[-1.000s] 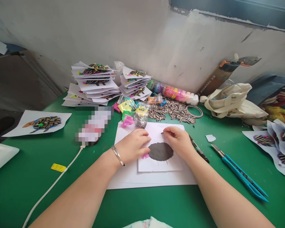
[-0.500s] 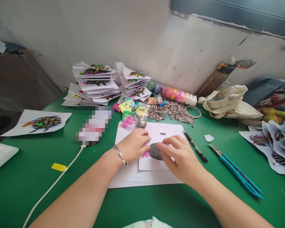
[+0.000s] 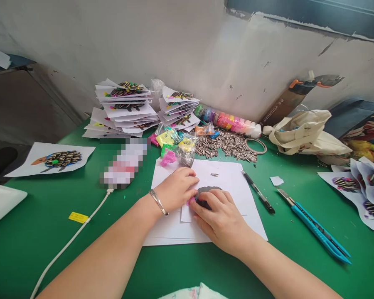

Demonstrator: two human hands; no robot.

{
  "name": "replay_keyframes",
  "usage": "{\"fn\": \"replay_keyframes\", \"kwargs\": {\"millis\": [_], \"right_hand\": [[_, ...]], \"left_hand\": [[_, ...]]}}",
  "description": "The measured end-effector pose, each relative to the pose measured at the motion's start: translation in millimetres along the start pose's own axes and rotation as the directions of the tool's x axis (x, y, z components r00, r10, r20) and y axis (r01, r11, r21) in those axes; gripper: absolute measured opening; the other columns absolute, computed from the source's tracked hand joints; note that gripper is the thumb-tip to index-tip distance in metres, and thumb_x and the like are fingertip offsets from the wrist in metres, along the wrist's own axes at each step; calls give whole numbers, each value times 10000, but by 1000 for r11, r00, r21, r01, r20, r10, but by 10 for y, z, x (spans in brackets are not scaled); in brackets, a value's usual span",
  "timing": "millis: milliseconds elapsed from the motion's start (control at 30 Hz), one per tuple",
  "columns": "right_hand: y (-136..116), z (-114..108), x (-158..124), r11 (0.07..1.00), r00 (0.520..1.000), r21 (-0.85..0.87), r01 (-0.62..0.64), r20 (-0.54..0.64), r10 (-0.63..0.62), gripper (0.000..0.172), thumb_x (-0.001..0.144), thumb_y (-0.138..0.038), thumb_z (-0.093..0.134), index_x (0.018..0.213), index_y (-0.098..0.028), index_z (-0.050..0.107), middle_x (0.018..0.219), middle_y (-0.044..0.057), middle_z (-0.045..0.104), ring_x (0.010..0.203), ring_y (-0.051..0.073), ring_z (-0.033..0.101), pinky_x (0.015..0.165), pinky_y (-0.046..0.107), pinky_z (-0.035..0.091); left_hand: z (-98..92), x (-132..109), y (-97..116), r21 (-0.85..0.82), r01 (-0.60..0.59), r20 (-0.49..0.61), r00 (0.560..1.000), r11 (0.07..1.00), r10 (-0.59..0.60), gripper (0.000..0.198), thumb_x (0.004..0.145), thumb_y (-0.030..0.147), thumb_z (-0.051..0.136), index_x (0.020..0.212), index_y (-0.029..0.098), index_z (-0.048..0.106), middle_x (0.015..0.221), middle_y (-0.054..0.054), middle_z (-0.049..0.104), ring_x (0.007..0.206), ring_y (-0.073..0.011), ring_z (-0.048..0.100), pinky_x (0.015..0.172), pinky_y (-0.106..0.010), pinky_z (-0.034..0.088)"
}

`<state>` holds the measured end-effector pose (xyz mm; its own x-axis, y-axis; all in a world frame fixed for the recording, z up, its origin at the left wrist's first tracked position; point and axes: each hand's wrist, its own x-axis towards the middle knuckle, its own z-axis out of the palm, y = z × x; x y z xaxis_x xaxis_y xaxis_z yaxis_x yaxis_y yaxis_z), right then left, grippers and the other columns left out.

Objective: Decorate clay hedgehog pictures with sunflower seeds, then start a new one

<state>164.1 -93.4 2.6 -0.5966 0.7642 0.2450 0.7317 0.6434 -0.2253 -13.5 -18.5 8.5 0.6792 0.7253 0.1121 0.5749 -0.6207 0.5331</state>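
Dark grey clay lies flattened on a small white sheet, on top of larger white paper. A pink clay piece touches its left side. My left hand rests at the left of the clay, fingers bent and a little apart, holding nothing visible. My right hand lies over the clay's lower part, its fingertips at the pink piece; whether they grip it is hidden. A single sunflower seed lies above the clay.
A pen and blue cutter lie at the right. Behind are loose seeds, bagged clay, a tape ring and stacked seed pictures. A white cable crosses the left side.
My right hand has moved left and down across the grey clay to the pink piece, showing more of the clay's upper edge. My left hand has barely moved.
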Motion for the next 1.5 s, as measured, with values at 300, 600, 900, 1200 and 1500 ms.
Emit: {"fn": "replay_keyframes", "kwargs": {"millis": [300,600,900,1200,1500], "right_hand": [[36,-3,-23,994,999,98,-44,-14,46,322,862,-254,488,1176,-238,558,1038,88,561,951,229,460,810,397,358],[28,-2,-12,995,1000,99,-15,-20,17,307,859,-265,491,1154,-237,571,1051,89,562,970,235,454,834,409,353],[-20,1,18,997,1000,78,11,5,-11,279,858,-299,498,1114,-235,590,1032,85,565,957,232,469,828,408,364],[-27,28,39,996,999,87,-4,48,0,381,855,-367,501,1203,-215,527,1059,108,554,970,260,442,828,435,350],[-61,53,91,999,999,6,-35,18,35,413,824,-442,532,1179,-231,541,1050,108,544,969,263,448,821,430,352]], "left_hand": [[0,-3,4,-10,11,-7,1000,1000,-12,187,815,185,540,969,157,642,1063,-97,558,1047,-229,490,933,-356,400],[-3,2,8,-1,9,-1,1000,1000,-9,185,817,187,535,971,163,635,1066,-93,557,1043,-229,486,934,-363,398],[1,-2,-1,-19,8,-14,1000,1000,-9,194,816,188,525,978,171,630,1078,-91,559,1052,-231,487,938,-373,401],[9,3,-27,-17,1,-17,1000,1000,-1,214,838,163,483,982,159,641,1061,-96,563,1042,-219,494,952,-361,397],[14,19,-37,-50,-5,-42,999,999,3,214,843,143,471,968,181,640,1039,-81,577,1006,-209,511,922,-361,422]]}}
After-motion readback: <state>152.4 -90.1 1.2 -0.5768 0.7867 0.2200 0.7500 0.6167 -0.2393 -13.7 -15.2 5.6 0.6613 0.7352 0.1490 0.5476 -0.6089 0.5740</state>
